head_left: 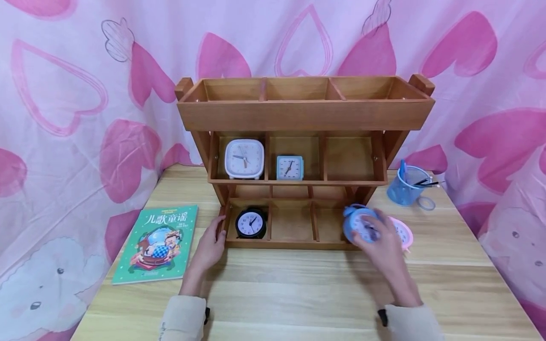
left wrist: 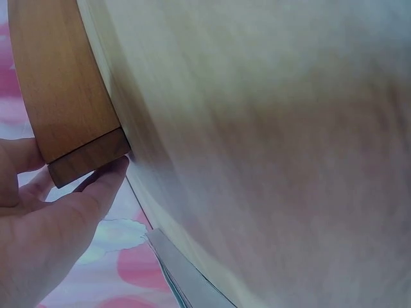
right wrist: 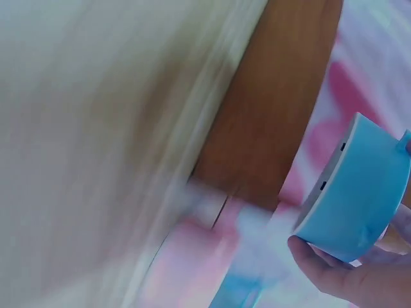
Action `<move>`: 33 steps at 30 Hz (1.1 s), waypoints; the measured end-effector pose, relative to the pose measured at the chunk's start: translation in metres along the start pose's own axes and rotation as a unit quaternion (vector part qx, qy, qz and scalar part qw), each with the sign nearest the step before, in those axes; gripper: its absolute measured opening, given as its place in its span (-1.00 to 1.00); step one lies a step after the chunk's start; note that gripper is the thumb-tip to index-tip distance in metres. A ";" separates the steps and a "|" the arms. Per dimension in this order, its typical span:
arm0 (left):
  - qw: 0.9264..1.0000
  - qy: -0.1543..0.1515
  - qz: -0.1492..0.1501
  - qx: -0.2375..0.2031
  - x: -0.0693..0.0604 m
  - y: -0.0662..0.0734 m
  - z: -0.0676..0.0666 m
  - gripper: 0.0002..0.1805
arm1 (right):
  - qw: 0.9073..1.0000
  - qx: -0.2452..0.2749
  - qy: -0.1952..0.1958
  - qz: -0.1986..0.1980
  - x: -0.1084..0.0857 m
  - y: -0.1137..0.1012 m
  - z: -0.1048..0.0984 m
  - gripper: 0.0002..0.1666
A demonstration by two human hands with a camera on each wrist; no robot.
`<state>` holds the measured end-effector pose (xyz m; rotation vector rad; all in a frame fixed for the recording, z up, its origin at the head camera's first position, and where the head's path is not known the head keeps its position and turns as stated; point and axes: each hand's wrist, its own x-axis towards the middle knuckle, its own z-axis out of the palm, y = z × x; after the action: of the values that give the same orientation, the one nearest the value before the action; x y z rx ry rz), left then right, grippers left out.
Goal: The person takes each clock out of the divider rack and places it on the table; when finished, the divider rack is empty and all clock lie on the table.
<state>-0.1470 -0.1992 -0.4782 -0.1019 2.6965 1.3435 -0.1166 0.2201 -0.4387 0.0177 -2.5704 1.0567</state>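
In the head view my right hand grips a blue alarm clock at the right bottom compartment of a brown wooden shelf. The right wrist view shows the blue clock's side held by the thumb and fingers. My left hand holds the shelf's lower left corner; in the left wrist view its thumb and fingers pinch that wooden end. A round black clock stands in the bottom left compartment. On the middle tier are a white clock and a small light-blue square clock.
A pink clock stands on the table right of the shelf, partly behind my right hand. Farther back are a blue mesh pen cup and a blue ring. A green book lies at the left.
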 end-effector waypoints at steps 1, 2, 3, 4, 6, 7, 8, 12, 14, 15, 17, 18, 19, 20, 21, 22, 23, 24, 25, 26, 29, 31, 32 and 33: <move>1.000 -0.002 -0.002 -0.001 0.000 0.000 0.000 -0.46 | 1.000 -0.004 0.019 0.007 0.000 0.010 -0.009 -0.48; 1.000 -0.004 -0.004 -0.003 0.000 0.001 -0.001 -0.46 | 0.999 -0.009 0.038 0.018 0.001 0.019 -0.017 -0.48; 1.000 -0.005 -0.005 -0.004 0.001 0.001 -0.001 -0.46 | 0.998 -0.014 0.060 0.028 0.001 0.029 -0.025 -0.46; 1.000 -0.005 -0.006 -0.004 0.000 0.001 -0.001 -0.46 | 0.996 -0.019 0.075 0.045 0.001 0.038 -0.033 -0.45; 1.000 -0.004 -0.006 -0.005 0.001 0.001 -0.001 -0.47 | 0.992 -0.035 0.083 0.092 0.003 0.056 -0.050 -0.39; 1.000 -0.004 -0.006 -0.006 0.001 0.001 0.000 -0.46 | 0.989 -0.041 0.079 0.118 0.004 0.064 -0.058 -0.35; 1.000 -0.004 -0.006 -0.006 0.001 0.001 0.000 -0.46 | 0.986 -0.049 0.072 0.140 0.005 0.072 -0.065 -0.32; 1.000 -0.003 -0.003 -0.007 0.002 0.000 0.000 -0.46 | 0.977 -0.064 0.037 0.201 0.010 0.105 -0.085 -0.22; 1.000 -0.003 -0.001 -0.008 0.002 0.000 0.000 -0.47 | 0.974 -0.068 0.034 0.211 0.011 0.119 -0.089 -0.22; 1.000 -0.003 0.000 -0.008 0.002 0.000 0.000 -0.47 | 0.974 -0.071 0.028 0.214 0.012 0.124 -0.090 -0.21; 1.000 -0.003 -0.001 -0.008 0.001 0.000 0.000 -0.47 | 0.971 -0.079 0.008 0.224 0.012 0.132 -0.091 -0.20; 1.000 -0.004 -0.002 -0.008 0.001 0.001 0.000 -0.47 | 0.971 -0.083 -0.003 0.226 0.012 0.134 -0.091 -0.19; 1.000 -0.003 -0.002 -0.008 0.001 0.000 0.000 -0.47 | 0.969 -0.087 -0.016 0.229 0.013 0.136 -0.091 -0.18; 1.000 -0.003 -0.003 -0.008 0.001 0.000 0.000 -0.47 | 0.968 -0.088 -0.028 0.233 0.013 0.138 -0.092 -0.16; 1.000 -0.003 -0.005 -0.009 0.001 0.000 0.000 -0.47 | 0.967 -0.087 -0.040 0.238 0.013 0.139 -0.092 -0.14; 1.000 -0.002 -0.006 -0.009 0.001 -0.001 0.000 -0.47 | 0.964 -0.086 -0.054 0.245 0.014 0.140 -0.093 -0.11; 1.000 -0.003 -0.006 -0.009 0.001 -0.001 0.000 -0.47 | 0.962 -0.085 -0.065 0.252 0.014 0.141 -0.093 -0.09; 1.000 -0.003 -0.006 -0.010 0.001 -0.001 0.001 -0.47 | 0.959 -0.083 -0.076 0.259 0.014 0.142 -0.094 -0.06; 1.000 -0.003 -0.005 -0.010 0.001 -0.001 0.001 -0.47 | 0.957 -0.080 -0.086 0.266 0.015 0.143 -0.095 -0.04; 1.000 -0.003 -0.006 -0.011 0.001 -0.001 0.001 -0.47 | 0.954 -0.078 -0.096 0.272 0.016 0.144 -0.096 -0.02; 1.000 -0.005 -0.006 -0.014 0.000 -0.001 0.000 -0.47 | 0.950 -0.083 -0.117 0.276 0.016 0.145 -0.097 0.02; 1.000 -0.005 -0.005 -0.013 0.000 -0.001 0.000 -0.47 | 0.951 -0.089 -0.124 0.270 0.016 0.145 -0.097 0.04; 1.000 -0.005 -0.006 -0.014 0.000 -0.001 0.000 -0.47 | 0.952 -0.092 -0.126 0.265 0.016 0.145 -0.098 0.04; 1.000 -0.004 -0.006 -0.014 0.000 -0.001 0.000 -0.47 | 0.953 -0.094 -0.126 0.258 0.017 0.144 -0.098 0.04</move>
<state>-0.1474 -0.1998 -0.4789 -0.1143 2.6665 1.3761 -0.1216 0.3924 -0.4667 -0.6404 -2.9851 1.0187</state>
